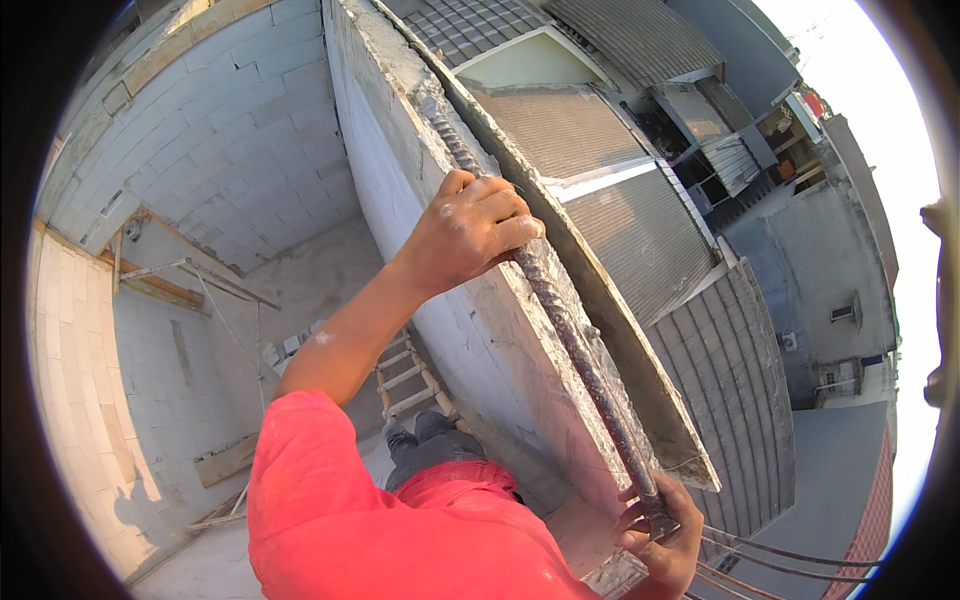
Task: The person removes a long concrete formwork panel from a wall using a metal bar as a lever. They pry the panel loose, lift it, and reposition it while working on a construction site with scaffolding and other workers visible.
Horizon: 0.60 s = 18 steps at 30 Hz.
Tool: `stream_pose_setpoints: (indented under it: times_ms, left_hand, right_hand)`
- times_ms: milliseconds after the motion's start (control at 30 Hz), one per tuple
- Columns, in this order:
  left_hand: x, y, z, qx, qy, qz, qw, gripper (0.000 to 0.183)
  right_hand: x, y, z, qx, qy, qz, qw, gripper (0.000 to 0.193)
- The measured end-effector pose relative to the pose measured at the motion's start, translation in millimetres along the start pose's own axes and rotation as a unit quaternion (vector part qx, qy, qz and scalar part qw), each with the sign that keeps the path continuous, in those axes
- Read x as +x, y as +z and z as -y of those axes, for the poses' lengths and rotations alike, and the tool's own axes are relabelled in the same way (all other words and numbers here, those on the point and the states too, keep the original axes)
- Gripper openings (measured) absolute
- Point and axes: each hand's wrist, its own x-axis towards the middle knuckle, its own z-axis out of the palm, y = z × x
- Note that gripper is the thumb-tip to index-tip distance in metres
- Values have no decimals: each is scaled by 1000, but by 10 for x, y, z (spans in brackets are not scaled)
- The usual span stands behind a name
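A long, dark ribbed steel bar (565, 325), crusted with grey mortar, lies along the top of a block wall (510, 300). My left hand (480, 225) is closed over its upper part, fingers wrapped round and knuckles up. Down at the lower right, my right hand (660, 530) grips the bar's near end with curled fingers. Rough mortar covers the wall top beside the bar, and one small lump sticks up along it. The far end of the bar runs into mortar beyond my left hand.
Below me a ladder (405, 375) leans by the wall, under my legs. Unplastered block walls (220, 120) enclose the room on the left, with a thin frame (200, 270) inside. A concrete ledge (600, 350) borders the outer side; neighbouring roofs (640, 240) lie beyond, lower down. Several rods (790, 555) jut out near my right hand.
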Motion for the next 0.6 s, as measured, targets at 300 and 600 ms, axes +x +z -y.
stream_pose_setpoints:
  times_ms: [300, 600]
  left_hand:
    - [-66, 696, 945, 56, -231, -55, 970, 75]
    - [-109, 1115, 2043, 37, -717, 85, 691, 116]
  right_hand:
    - [1289, 859, -234, -251, -77, 66, 963, 49]
    - [2500, 1366, -90, -72, -105, 74, 989, 30]
